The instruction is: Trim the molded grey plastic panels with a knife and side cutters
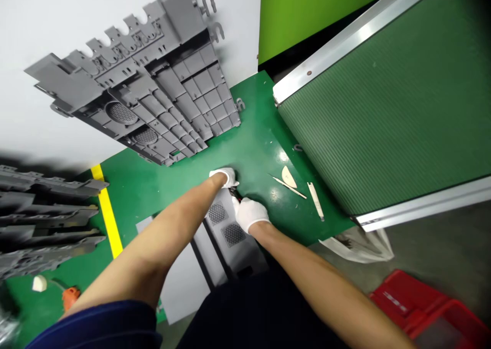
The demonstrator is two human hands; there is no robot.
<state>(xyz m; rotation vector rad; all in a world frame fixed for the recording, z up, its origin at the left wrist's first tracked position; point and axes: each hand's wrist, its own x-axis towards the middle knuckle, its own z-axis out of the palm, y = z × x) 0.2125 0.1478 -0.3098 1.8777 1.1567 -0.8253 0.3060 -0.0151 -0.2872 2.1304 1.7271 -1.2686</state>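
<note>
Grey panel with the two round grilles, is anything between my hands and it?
Nothing visible. Both gloved hands are already on the grey panel: the left hand curls over its far edge, and the right hand rests beside the grilles. A small dark item shows between them, too small to identify.

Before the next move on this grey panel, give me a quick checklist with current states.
1. Left hand on the grey panel's far edge: ok.
2. Right hand on the panel: ok.
3. Both hands gloved: ok.
4. What the right hand pinches: cannot tell.
5. Pale hand tools lying apart from both hands: ok.
6. Panel fully supported on the green table: cannot tell.
</note>
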